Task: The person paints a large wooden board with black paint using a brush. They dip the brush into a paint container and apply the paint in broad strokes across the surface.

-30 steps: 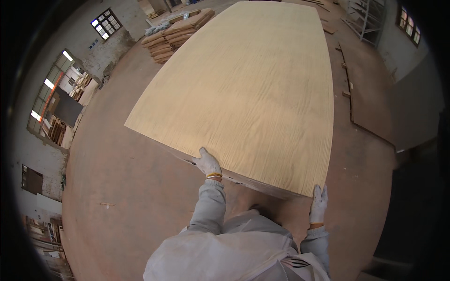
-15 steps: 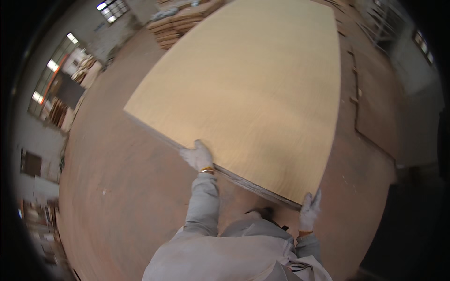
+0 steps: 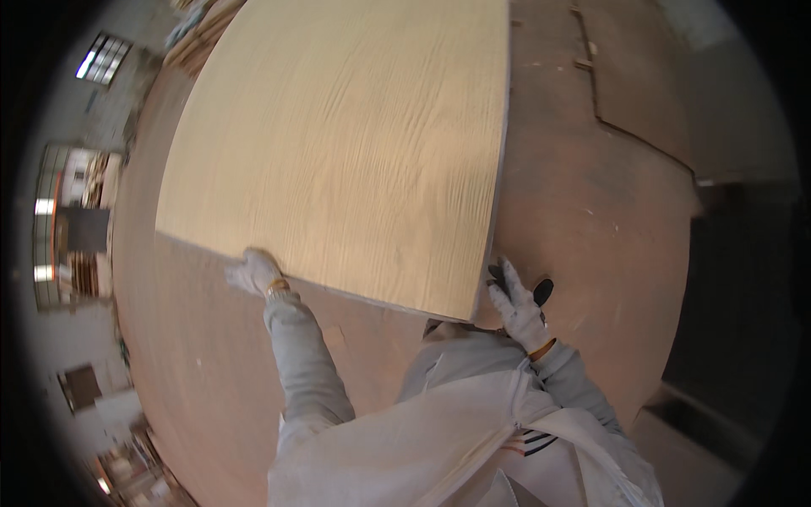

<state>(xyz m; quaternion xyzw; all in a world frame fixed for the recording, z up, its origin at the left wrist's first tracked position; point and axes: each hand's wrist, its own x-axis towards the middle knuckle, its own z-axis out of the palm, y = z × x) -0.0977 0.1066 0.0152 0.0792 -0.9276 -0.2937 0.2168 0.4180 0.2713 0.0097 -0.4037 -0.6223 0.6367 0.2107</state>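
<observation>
A large pale wood-grain board (image 3: 338, 160) stretches away in front of me, its near edge slanting down to a corner close to my waist. My left hand (image 3: 256, 272), in a whitish work glove, is closed on that near edge, with the thumb over the top face and the fingers out of sight. Just right of the near right corner, my right hand (image 3: 519, 311), also gloved, is off the board with its fingers stretched and apart. Nothing shows in it. What supports the board's far end is out of view.
Reddish-brown floor (image 3: 211, 372) surrounds the board. My dark shoe (image 3: 543, 291) shows beyond the right hand. A brown sheet (image 3: 642, 93) lies on the floor at far right, near a dark block (image 3: 735, 296). Stacked boards (image 3: 203, 38) stand at far left, by a windowed wall (image 3: 51, 338).
My right hand has let go of the near right corner and opened beside it. The left hand still holds the near edge. The board has shifted left in view and turned slightly.
</observation>
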